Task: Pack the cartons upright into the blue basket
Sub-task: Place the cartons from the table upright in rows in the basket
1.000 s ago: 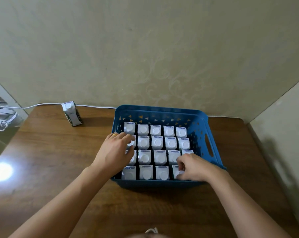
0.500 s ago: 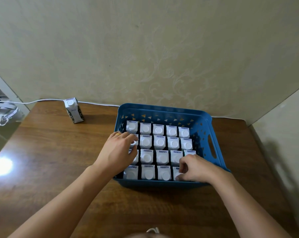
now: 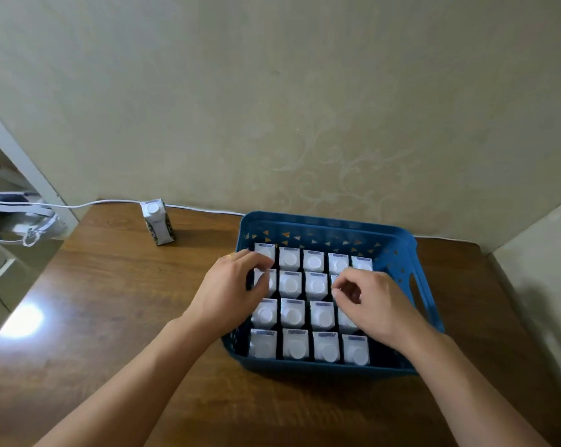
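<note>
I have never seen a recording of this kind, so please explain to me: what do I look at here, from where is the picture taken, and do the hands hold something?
There is no machine here. A person wears a camera on the head, and it looks forward and down, so you see that person's own two arms from above.

On a wooden table stands a blue basket, filled with rows of small white cartons standing upright, caps up. One more carton stands alone on the table, near the wall, left of the basket. A white cable runs along the table's far edge.

The left hand rests on the cartons at the basket's left side. The right hand is over the right side, fingers curled. Neither hand shows a clear grip on a carton; they seem to be tidying the rows.
</note>
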